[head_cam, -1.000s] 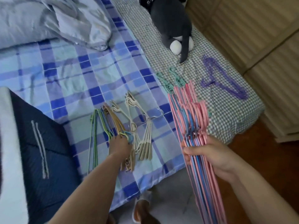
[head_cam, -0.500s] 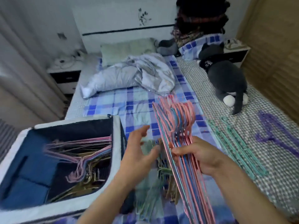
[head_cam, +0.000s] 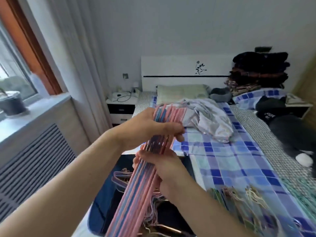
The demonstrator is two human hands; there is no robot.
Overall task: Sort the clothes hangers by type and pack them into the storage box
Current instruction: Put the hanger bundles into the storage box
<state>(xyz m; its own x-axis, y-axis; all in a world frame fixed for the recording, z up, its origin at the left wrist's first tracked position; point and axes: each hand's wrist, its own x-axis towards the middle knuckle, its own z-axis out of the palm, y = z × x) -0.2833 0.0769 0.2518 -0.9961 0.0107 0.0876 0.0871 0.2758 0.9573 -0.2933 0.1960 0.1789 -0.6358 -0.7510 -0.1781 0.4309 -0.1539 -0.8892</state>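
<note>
We hold a thick bundle of pink & blue hangers [head_cam: 136, 182] at centre frame, running from the bottom edge up toward the middle. Our left hand [head_cam: 147, 129] wraps over the bundle's upper part, fingers curled round it; our right hand [head_cam: 164, 166] grips it just below, fingers curled underneath. The storage box [head_cam: 100, 199], dark blue w/ a white rim, sits directly under the bundle at lower centre, w/ other hangers already inside. More hangers [head_cam: 239, 197] lie on the checked bed sheet [head_cam: 230, 161] at lower right, blurred. To do this step well, we probably should keep both grips tight so the stack stays aligned, then lower it flat into the box beside those inside, hooks facing one way so nothing snags.
</note>
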